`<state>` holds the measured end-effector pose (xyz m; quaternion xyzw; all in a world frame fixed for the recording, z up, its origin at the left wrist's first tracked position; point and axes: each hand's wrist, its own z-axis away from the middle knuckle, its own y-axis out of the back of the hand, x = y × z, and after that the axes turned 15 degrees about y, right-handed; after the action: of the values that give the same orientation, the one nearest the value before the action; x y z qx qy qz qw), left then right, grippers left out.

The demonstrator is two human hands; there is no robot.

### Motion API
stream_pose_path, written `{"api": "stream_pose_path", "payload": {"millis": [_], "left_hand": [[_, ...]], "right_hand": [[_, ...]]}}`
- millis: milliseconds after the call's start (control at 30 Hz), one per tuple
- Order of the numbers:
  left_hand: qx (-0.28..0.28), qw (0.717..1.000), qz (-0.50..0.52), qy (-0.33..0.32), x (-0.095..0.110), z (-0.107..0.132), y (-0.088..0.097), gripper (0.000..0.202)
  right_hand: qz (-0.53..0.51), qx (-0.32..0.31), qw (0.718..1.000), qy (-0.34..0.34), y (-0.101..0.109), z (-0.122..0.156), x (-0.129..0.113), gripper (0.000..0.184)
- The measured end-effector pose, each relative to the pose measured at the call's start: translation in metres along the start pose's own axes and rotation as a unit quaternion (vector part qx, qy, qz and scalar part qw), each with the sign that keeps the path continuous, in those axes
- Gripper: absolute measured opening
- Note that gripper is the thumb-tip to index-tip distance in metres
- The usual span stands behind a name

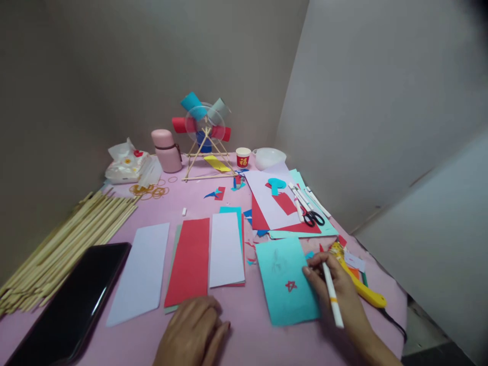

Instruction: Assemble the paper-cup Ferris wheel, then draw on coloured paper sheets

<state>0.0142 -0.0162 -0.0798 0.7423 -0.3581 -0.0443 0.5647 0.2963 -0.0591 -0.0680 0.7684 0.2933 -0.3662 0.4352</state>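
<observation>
My right hand (341, 292) is closed around a white marker (332, 297) with an orange band, its fingertips at the right edge of a turquoise paper sheet (280, 305). On that sheet are a small red star outline and a faint grey smudge. My left hand (192, 330) rests palm down at the table's near side, holding nothing, its thumb apart from the fingers. Just beyond it lies a red paper strip (188, 259) over a greenish one. White paper strips (226, 249) (141, 274) flank it on both sides.
Wooden sticks (72, 239) and a black phone (72, 305) lie left. At the back stand a pink thermos (168, 152), a stick-framed paper wheel (206, 132), a paper cup (243, 158) and a bowl (270, 158). Scissors (313, 218) and a yellow tool (366, 291) with a cord lie right.
</observation>
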Motion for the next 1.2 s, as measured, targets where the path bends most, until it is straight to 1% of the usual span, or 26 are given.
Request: {"api": "stream_pose_path", "payload": {"millis": [67, 167, 300, 433, 600, 667, 767, 900, 1000, 1100, 1200], "left_hand": [[-0.001, 1.0, -0.022, 0.011, -0.006, -0.009, 0.003, 0.009], [0.017, 0.997, -0.069, -0.001, -0.013, -0.023, 0.002, 0.016], [0.038, 0.987, -0.149, -0.037, -0.023, -0.037, -0.008, 0.037], [0.044, 0.98, -0.184, -0.067, -0.034, -0.043, -0.017, 0.037], [0.073, 0.967, -0.206, -0.128, -0.045, -0.048, -0.021, 0.033], [0.077, 0.963, -0.209, -0.153, -0.049, -0.048, -0.022, 0.033], [0.08, 0.962, -0.197, -0.17, -0.056, -0.046, -0.025, 0.03], [0.069, 0.967, -0.182, -0.165, -0.064, -0.042, -0.033, 0.034], [0.087, 0.973, -0.146, -0.159, -0.067, -0.041, -0.033, 0.037], [0.088, 0.981, -0.128, -0.117, -0.062, -0.041, -0.022, 0.035], [0.128, 0.982, -0.094, -0.103, -0.047, -0.036, -0.006, 0.032]], "right_hand": [[0.016, 0.02, 0.999, 0.027, 0.003, -0.018, 0.003, 0.015], [0.034, 0.022, 0.998, 0.053, 0.003, -0.045, 0.007, 0.015], [0.06, 0.013, 0.996, 0.071, -0.007, -0.078, 0.02, 0.012], [0.07, 0.006, 0.994, 0.081, -0.019, -0.095, 0.038, 0.01], [0.097, 0.001, 0.992, 0.076, -0.03, -0.096, 0.053, 0.009], [0.106, -0.002, 0.992, 0.075, -0.031, -0.095, 0.055, 0.008], [0.119, -0.005, 0.99, 0.075, -0.032, -0.095, 0.054, 0.006], [0.137, 0.008, 0.987, 0.085, -0.032, -0.095, 0.051, 0.01], [0.147, 0.039, 0.984, 0.099, -0.031, -0.092, 0.044, 0.016], [0.14, 0.063, 0.983, 0.101, -0.031, -0.084, 0.029, 0.02], [0.086, 0.069, 0.989, 0.094, -0.031, -0.07, 0.008, 0.021]]}}
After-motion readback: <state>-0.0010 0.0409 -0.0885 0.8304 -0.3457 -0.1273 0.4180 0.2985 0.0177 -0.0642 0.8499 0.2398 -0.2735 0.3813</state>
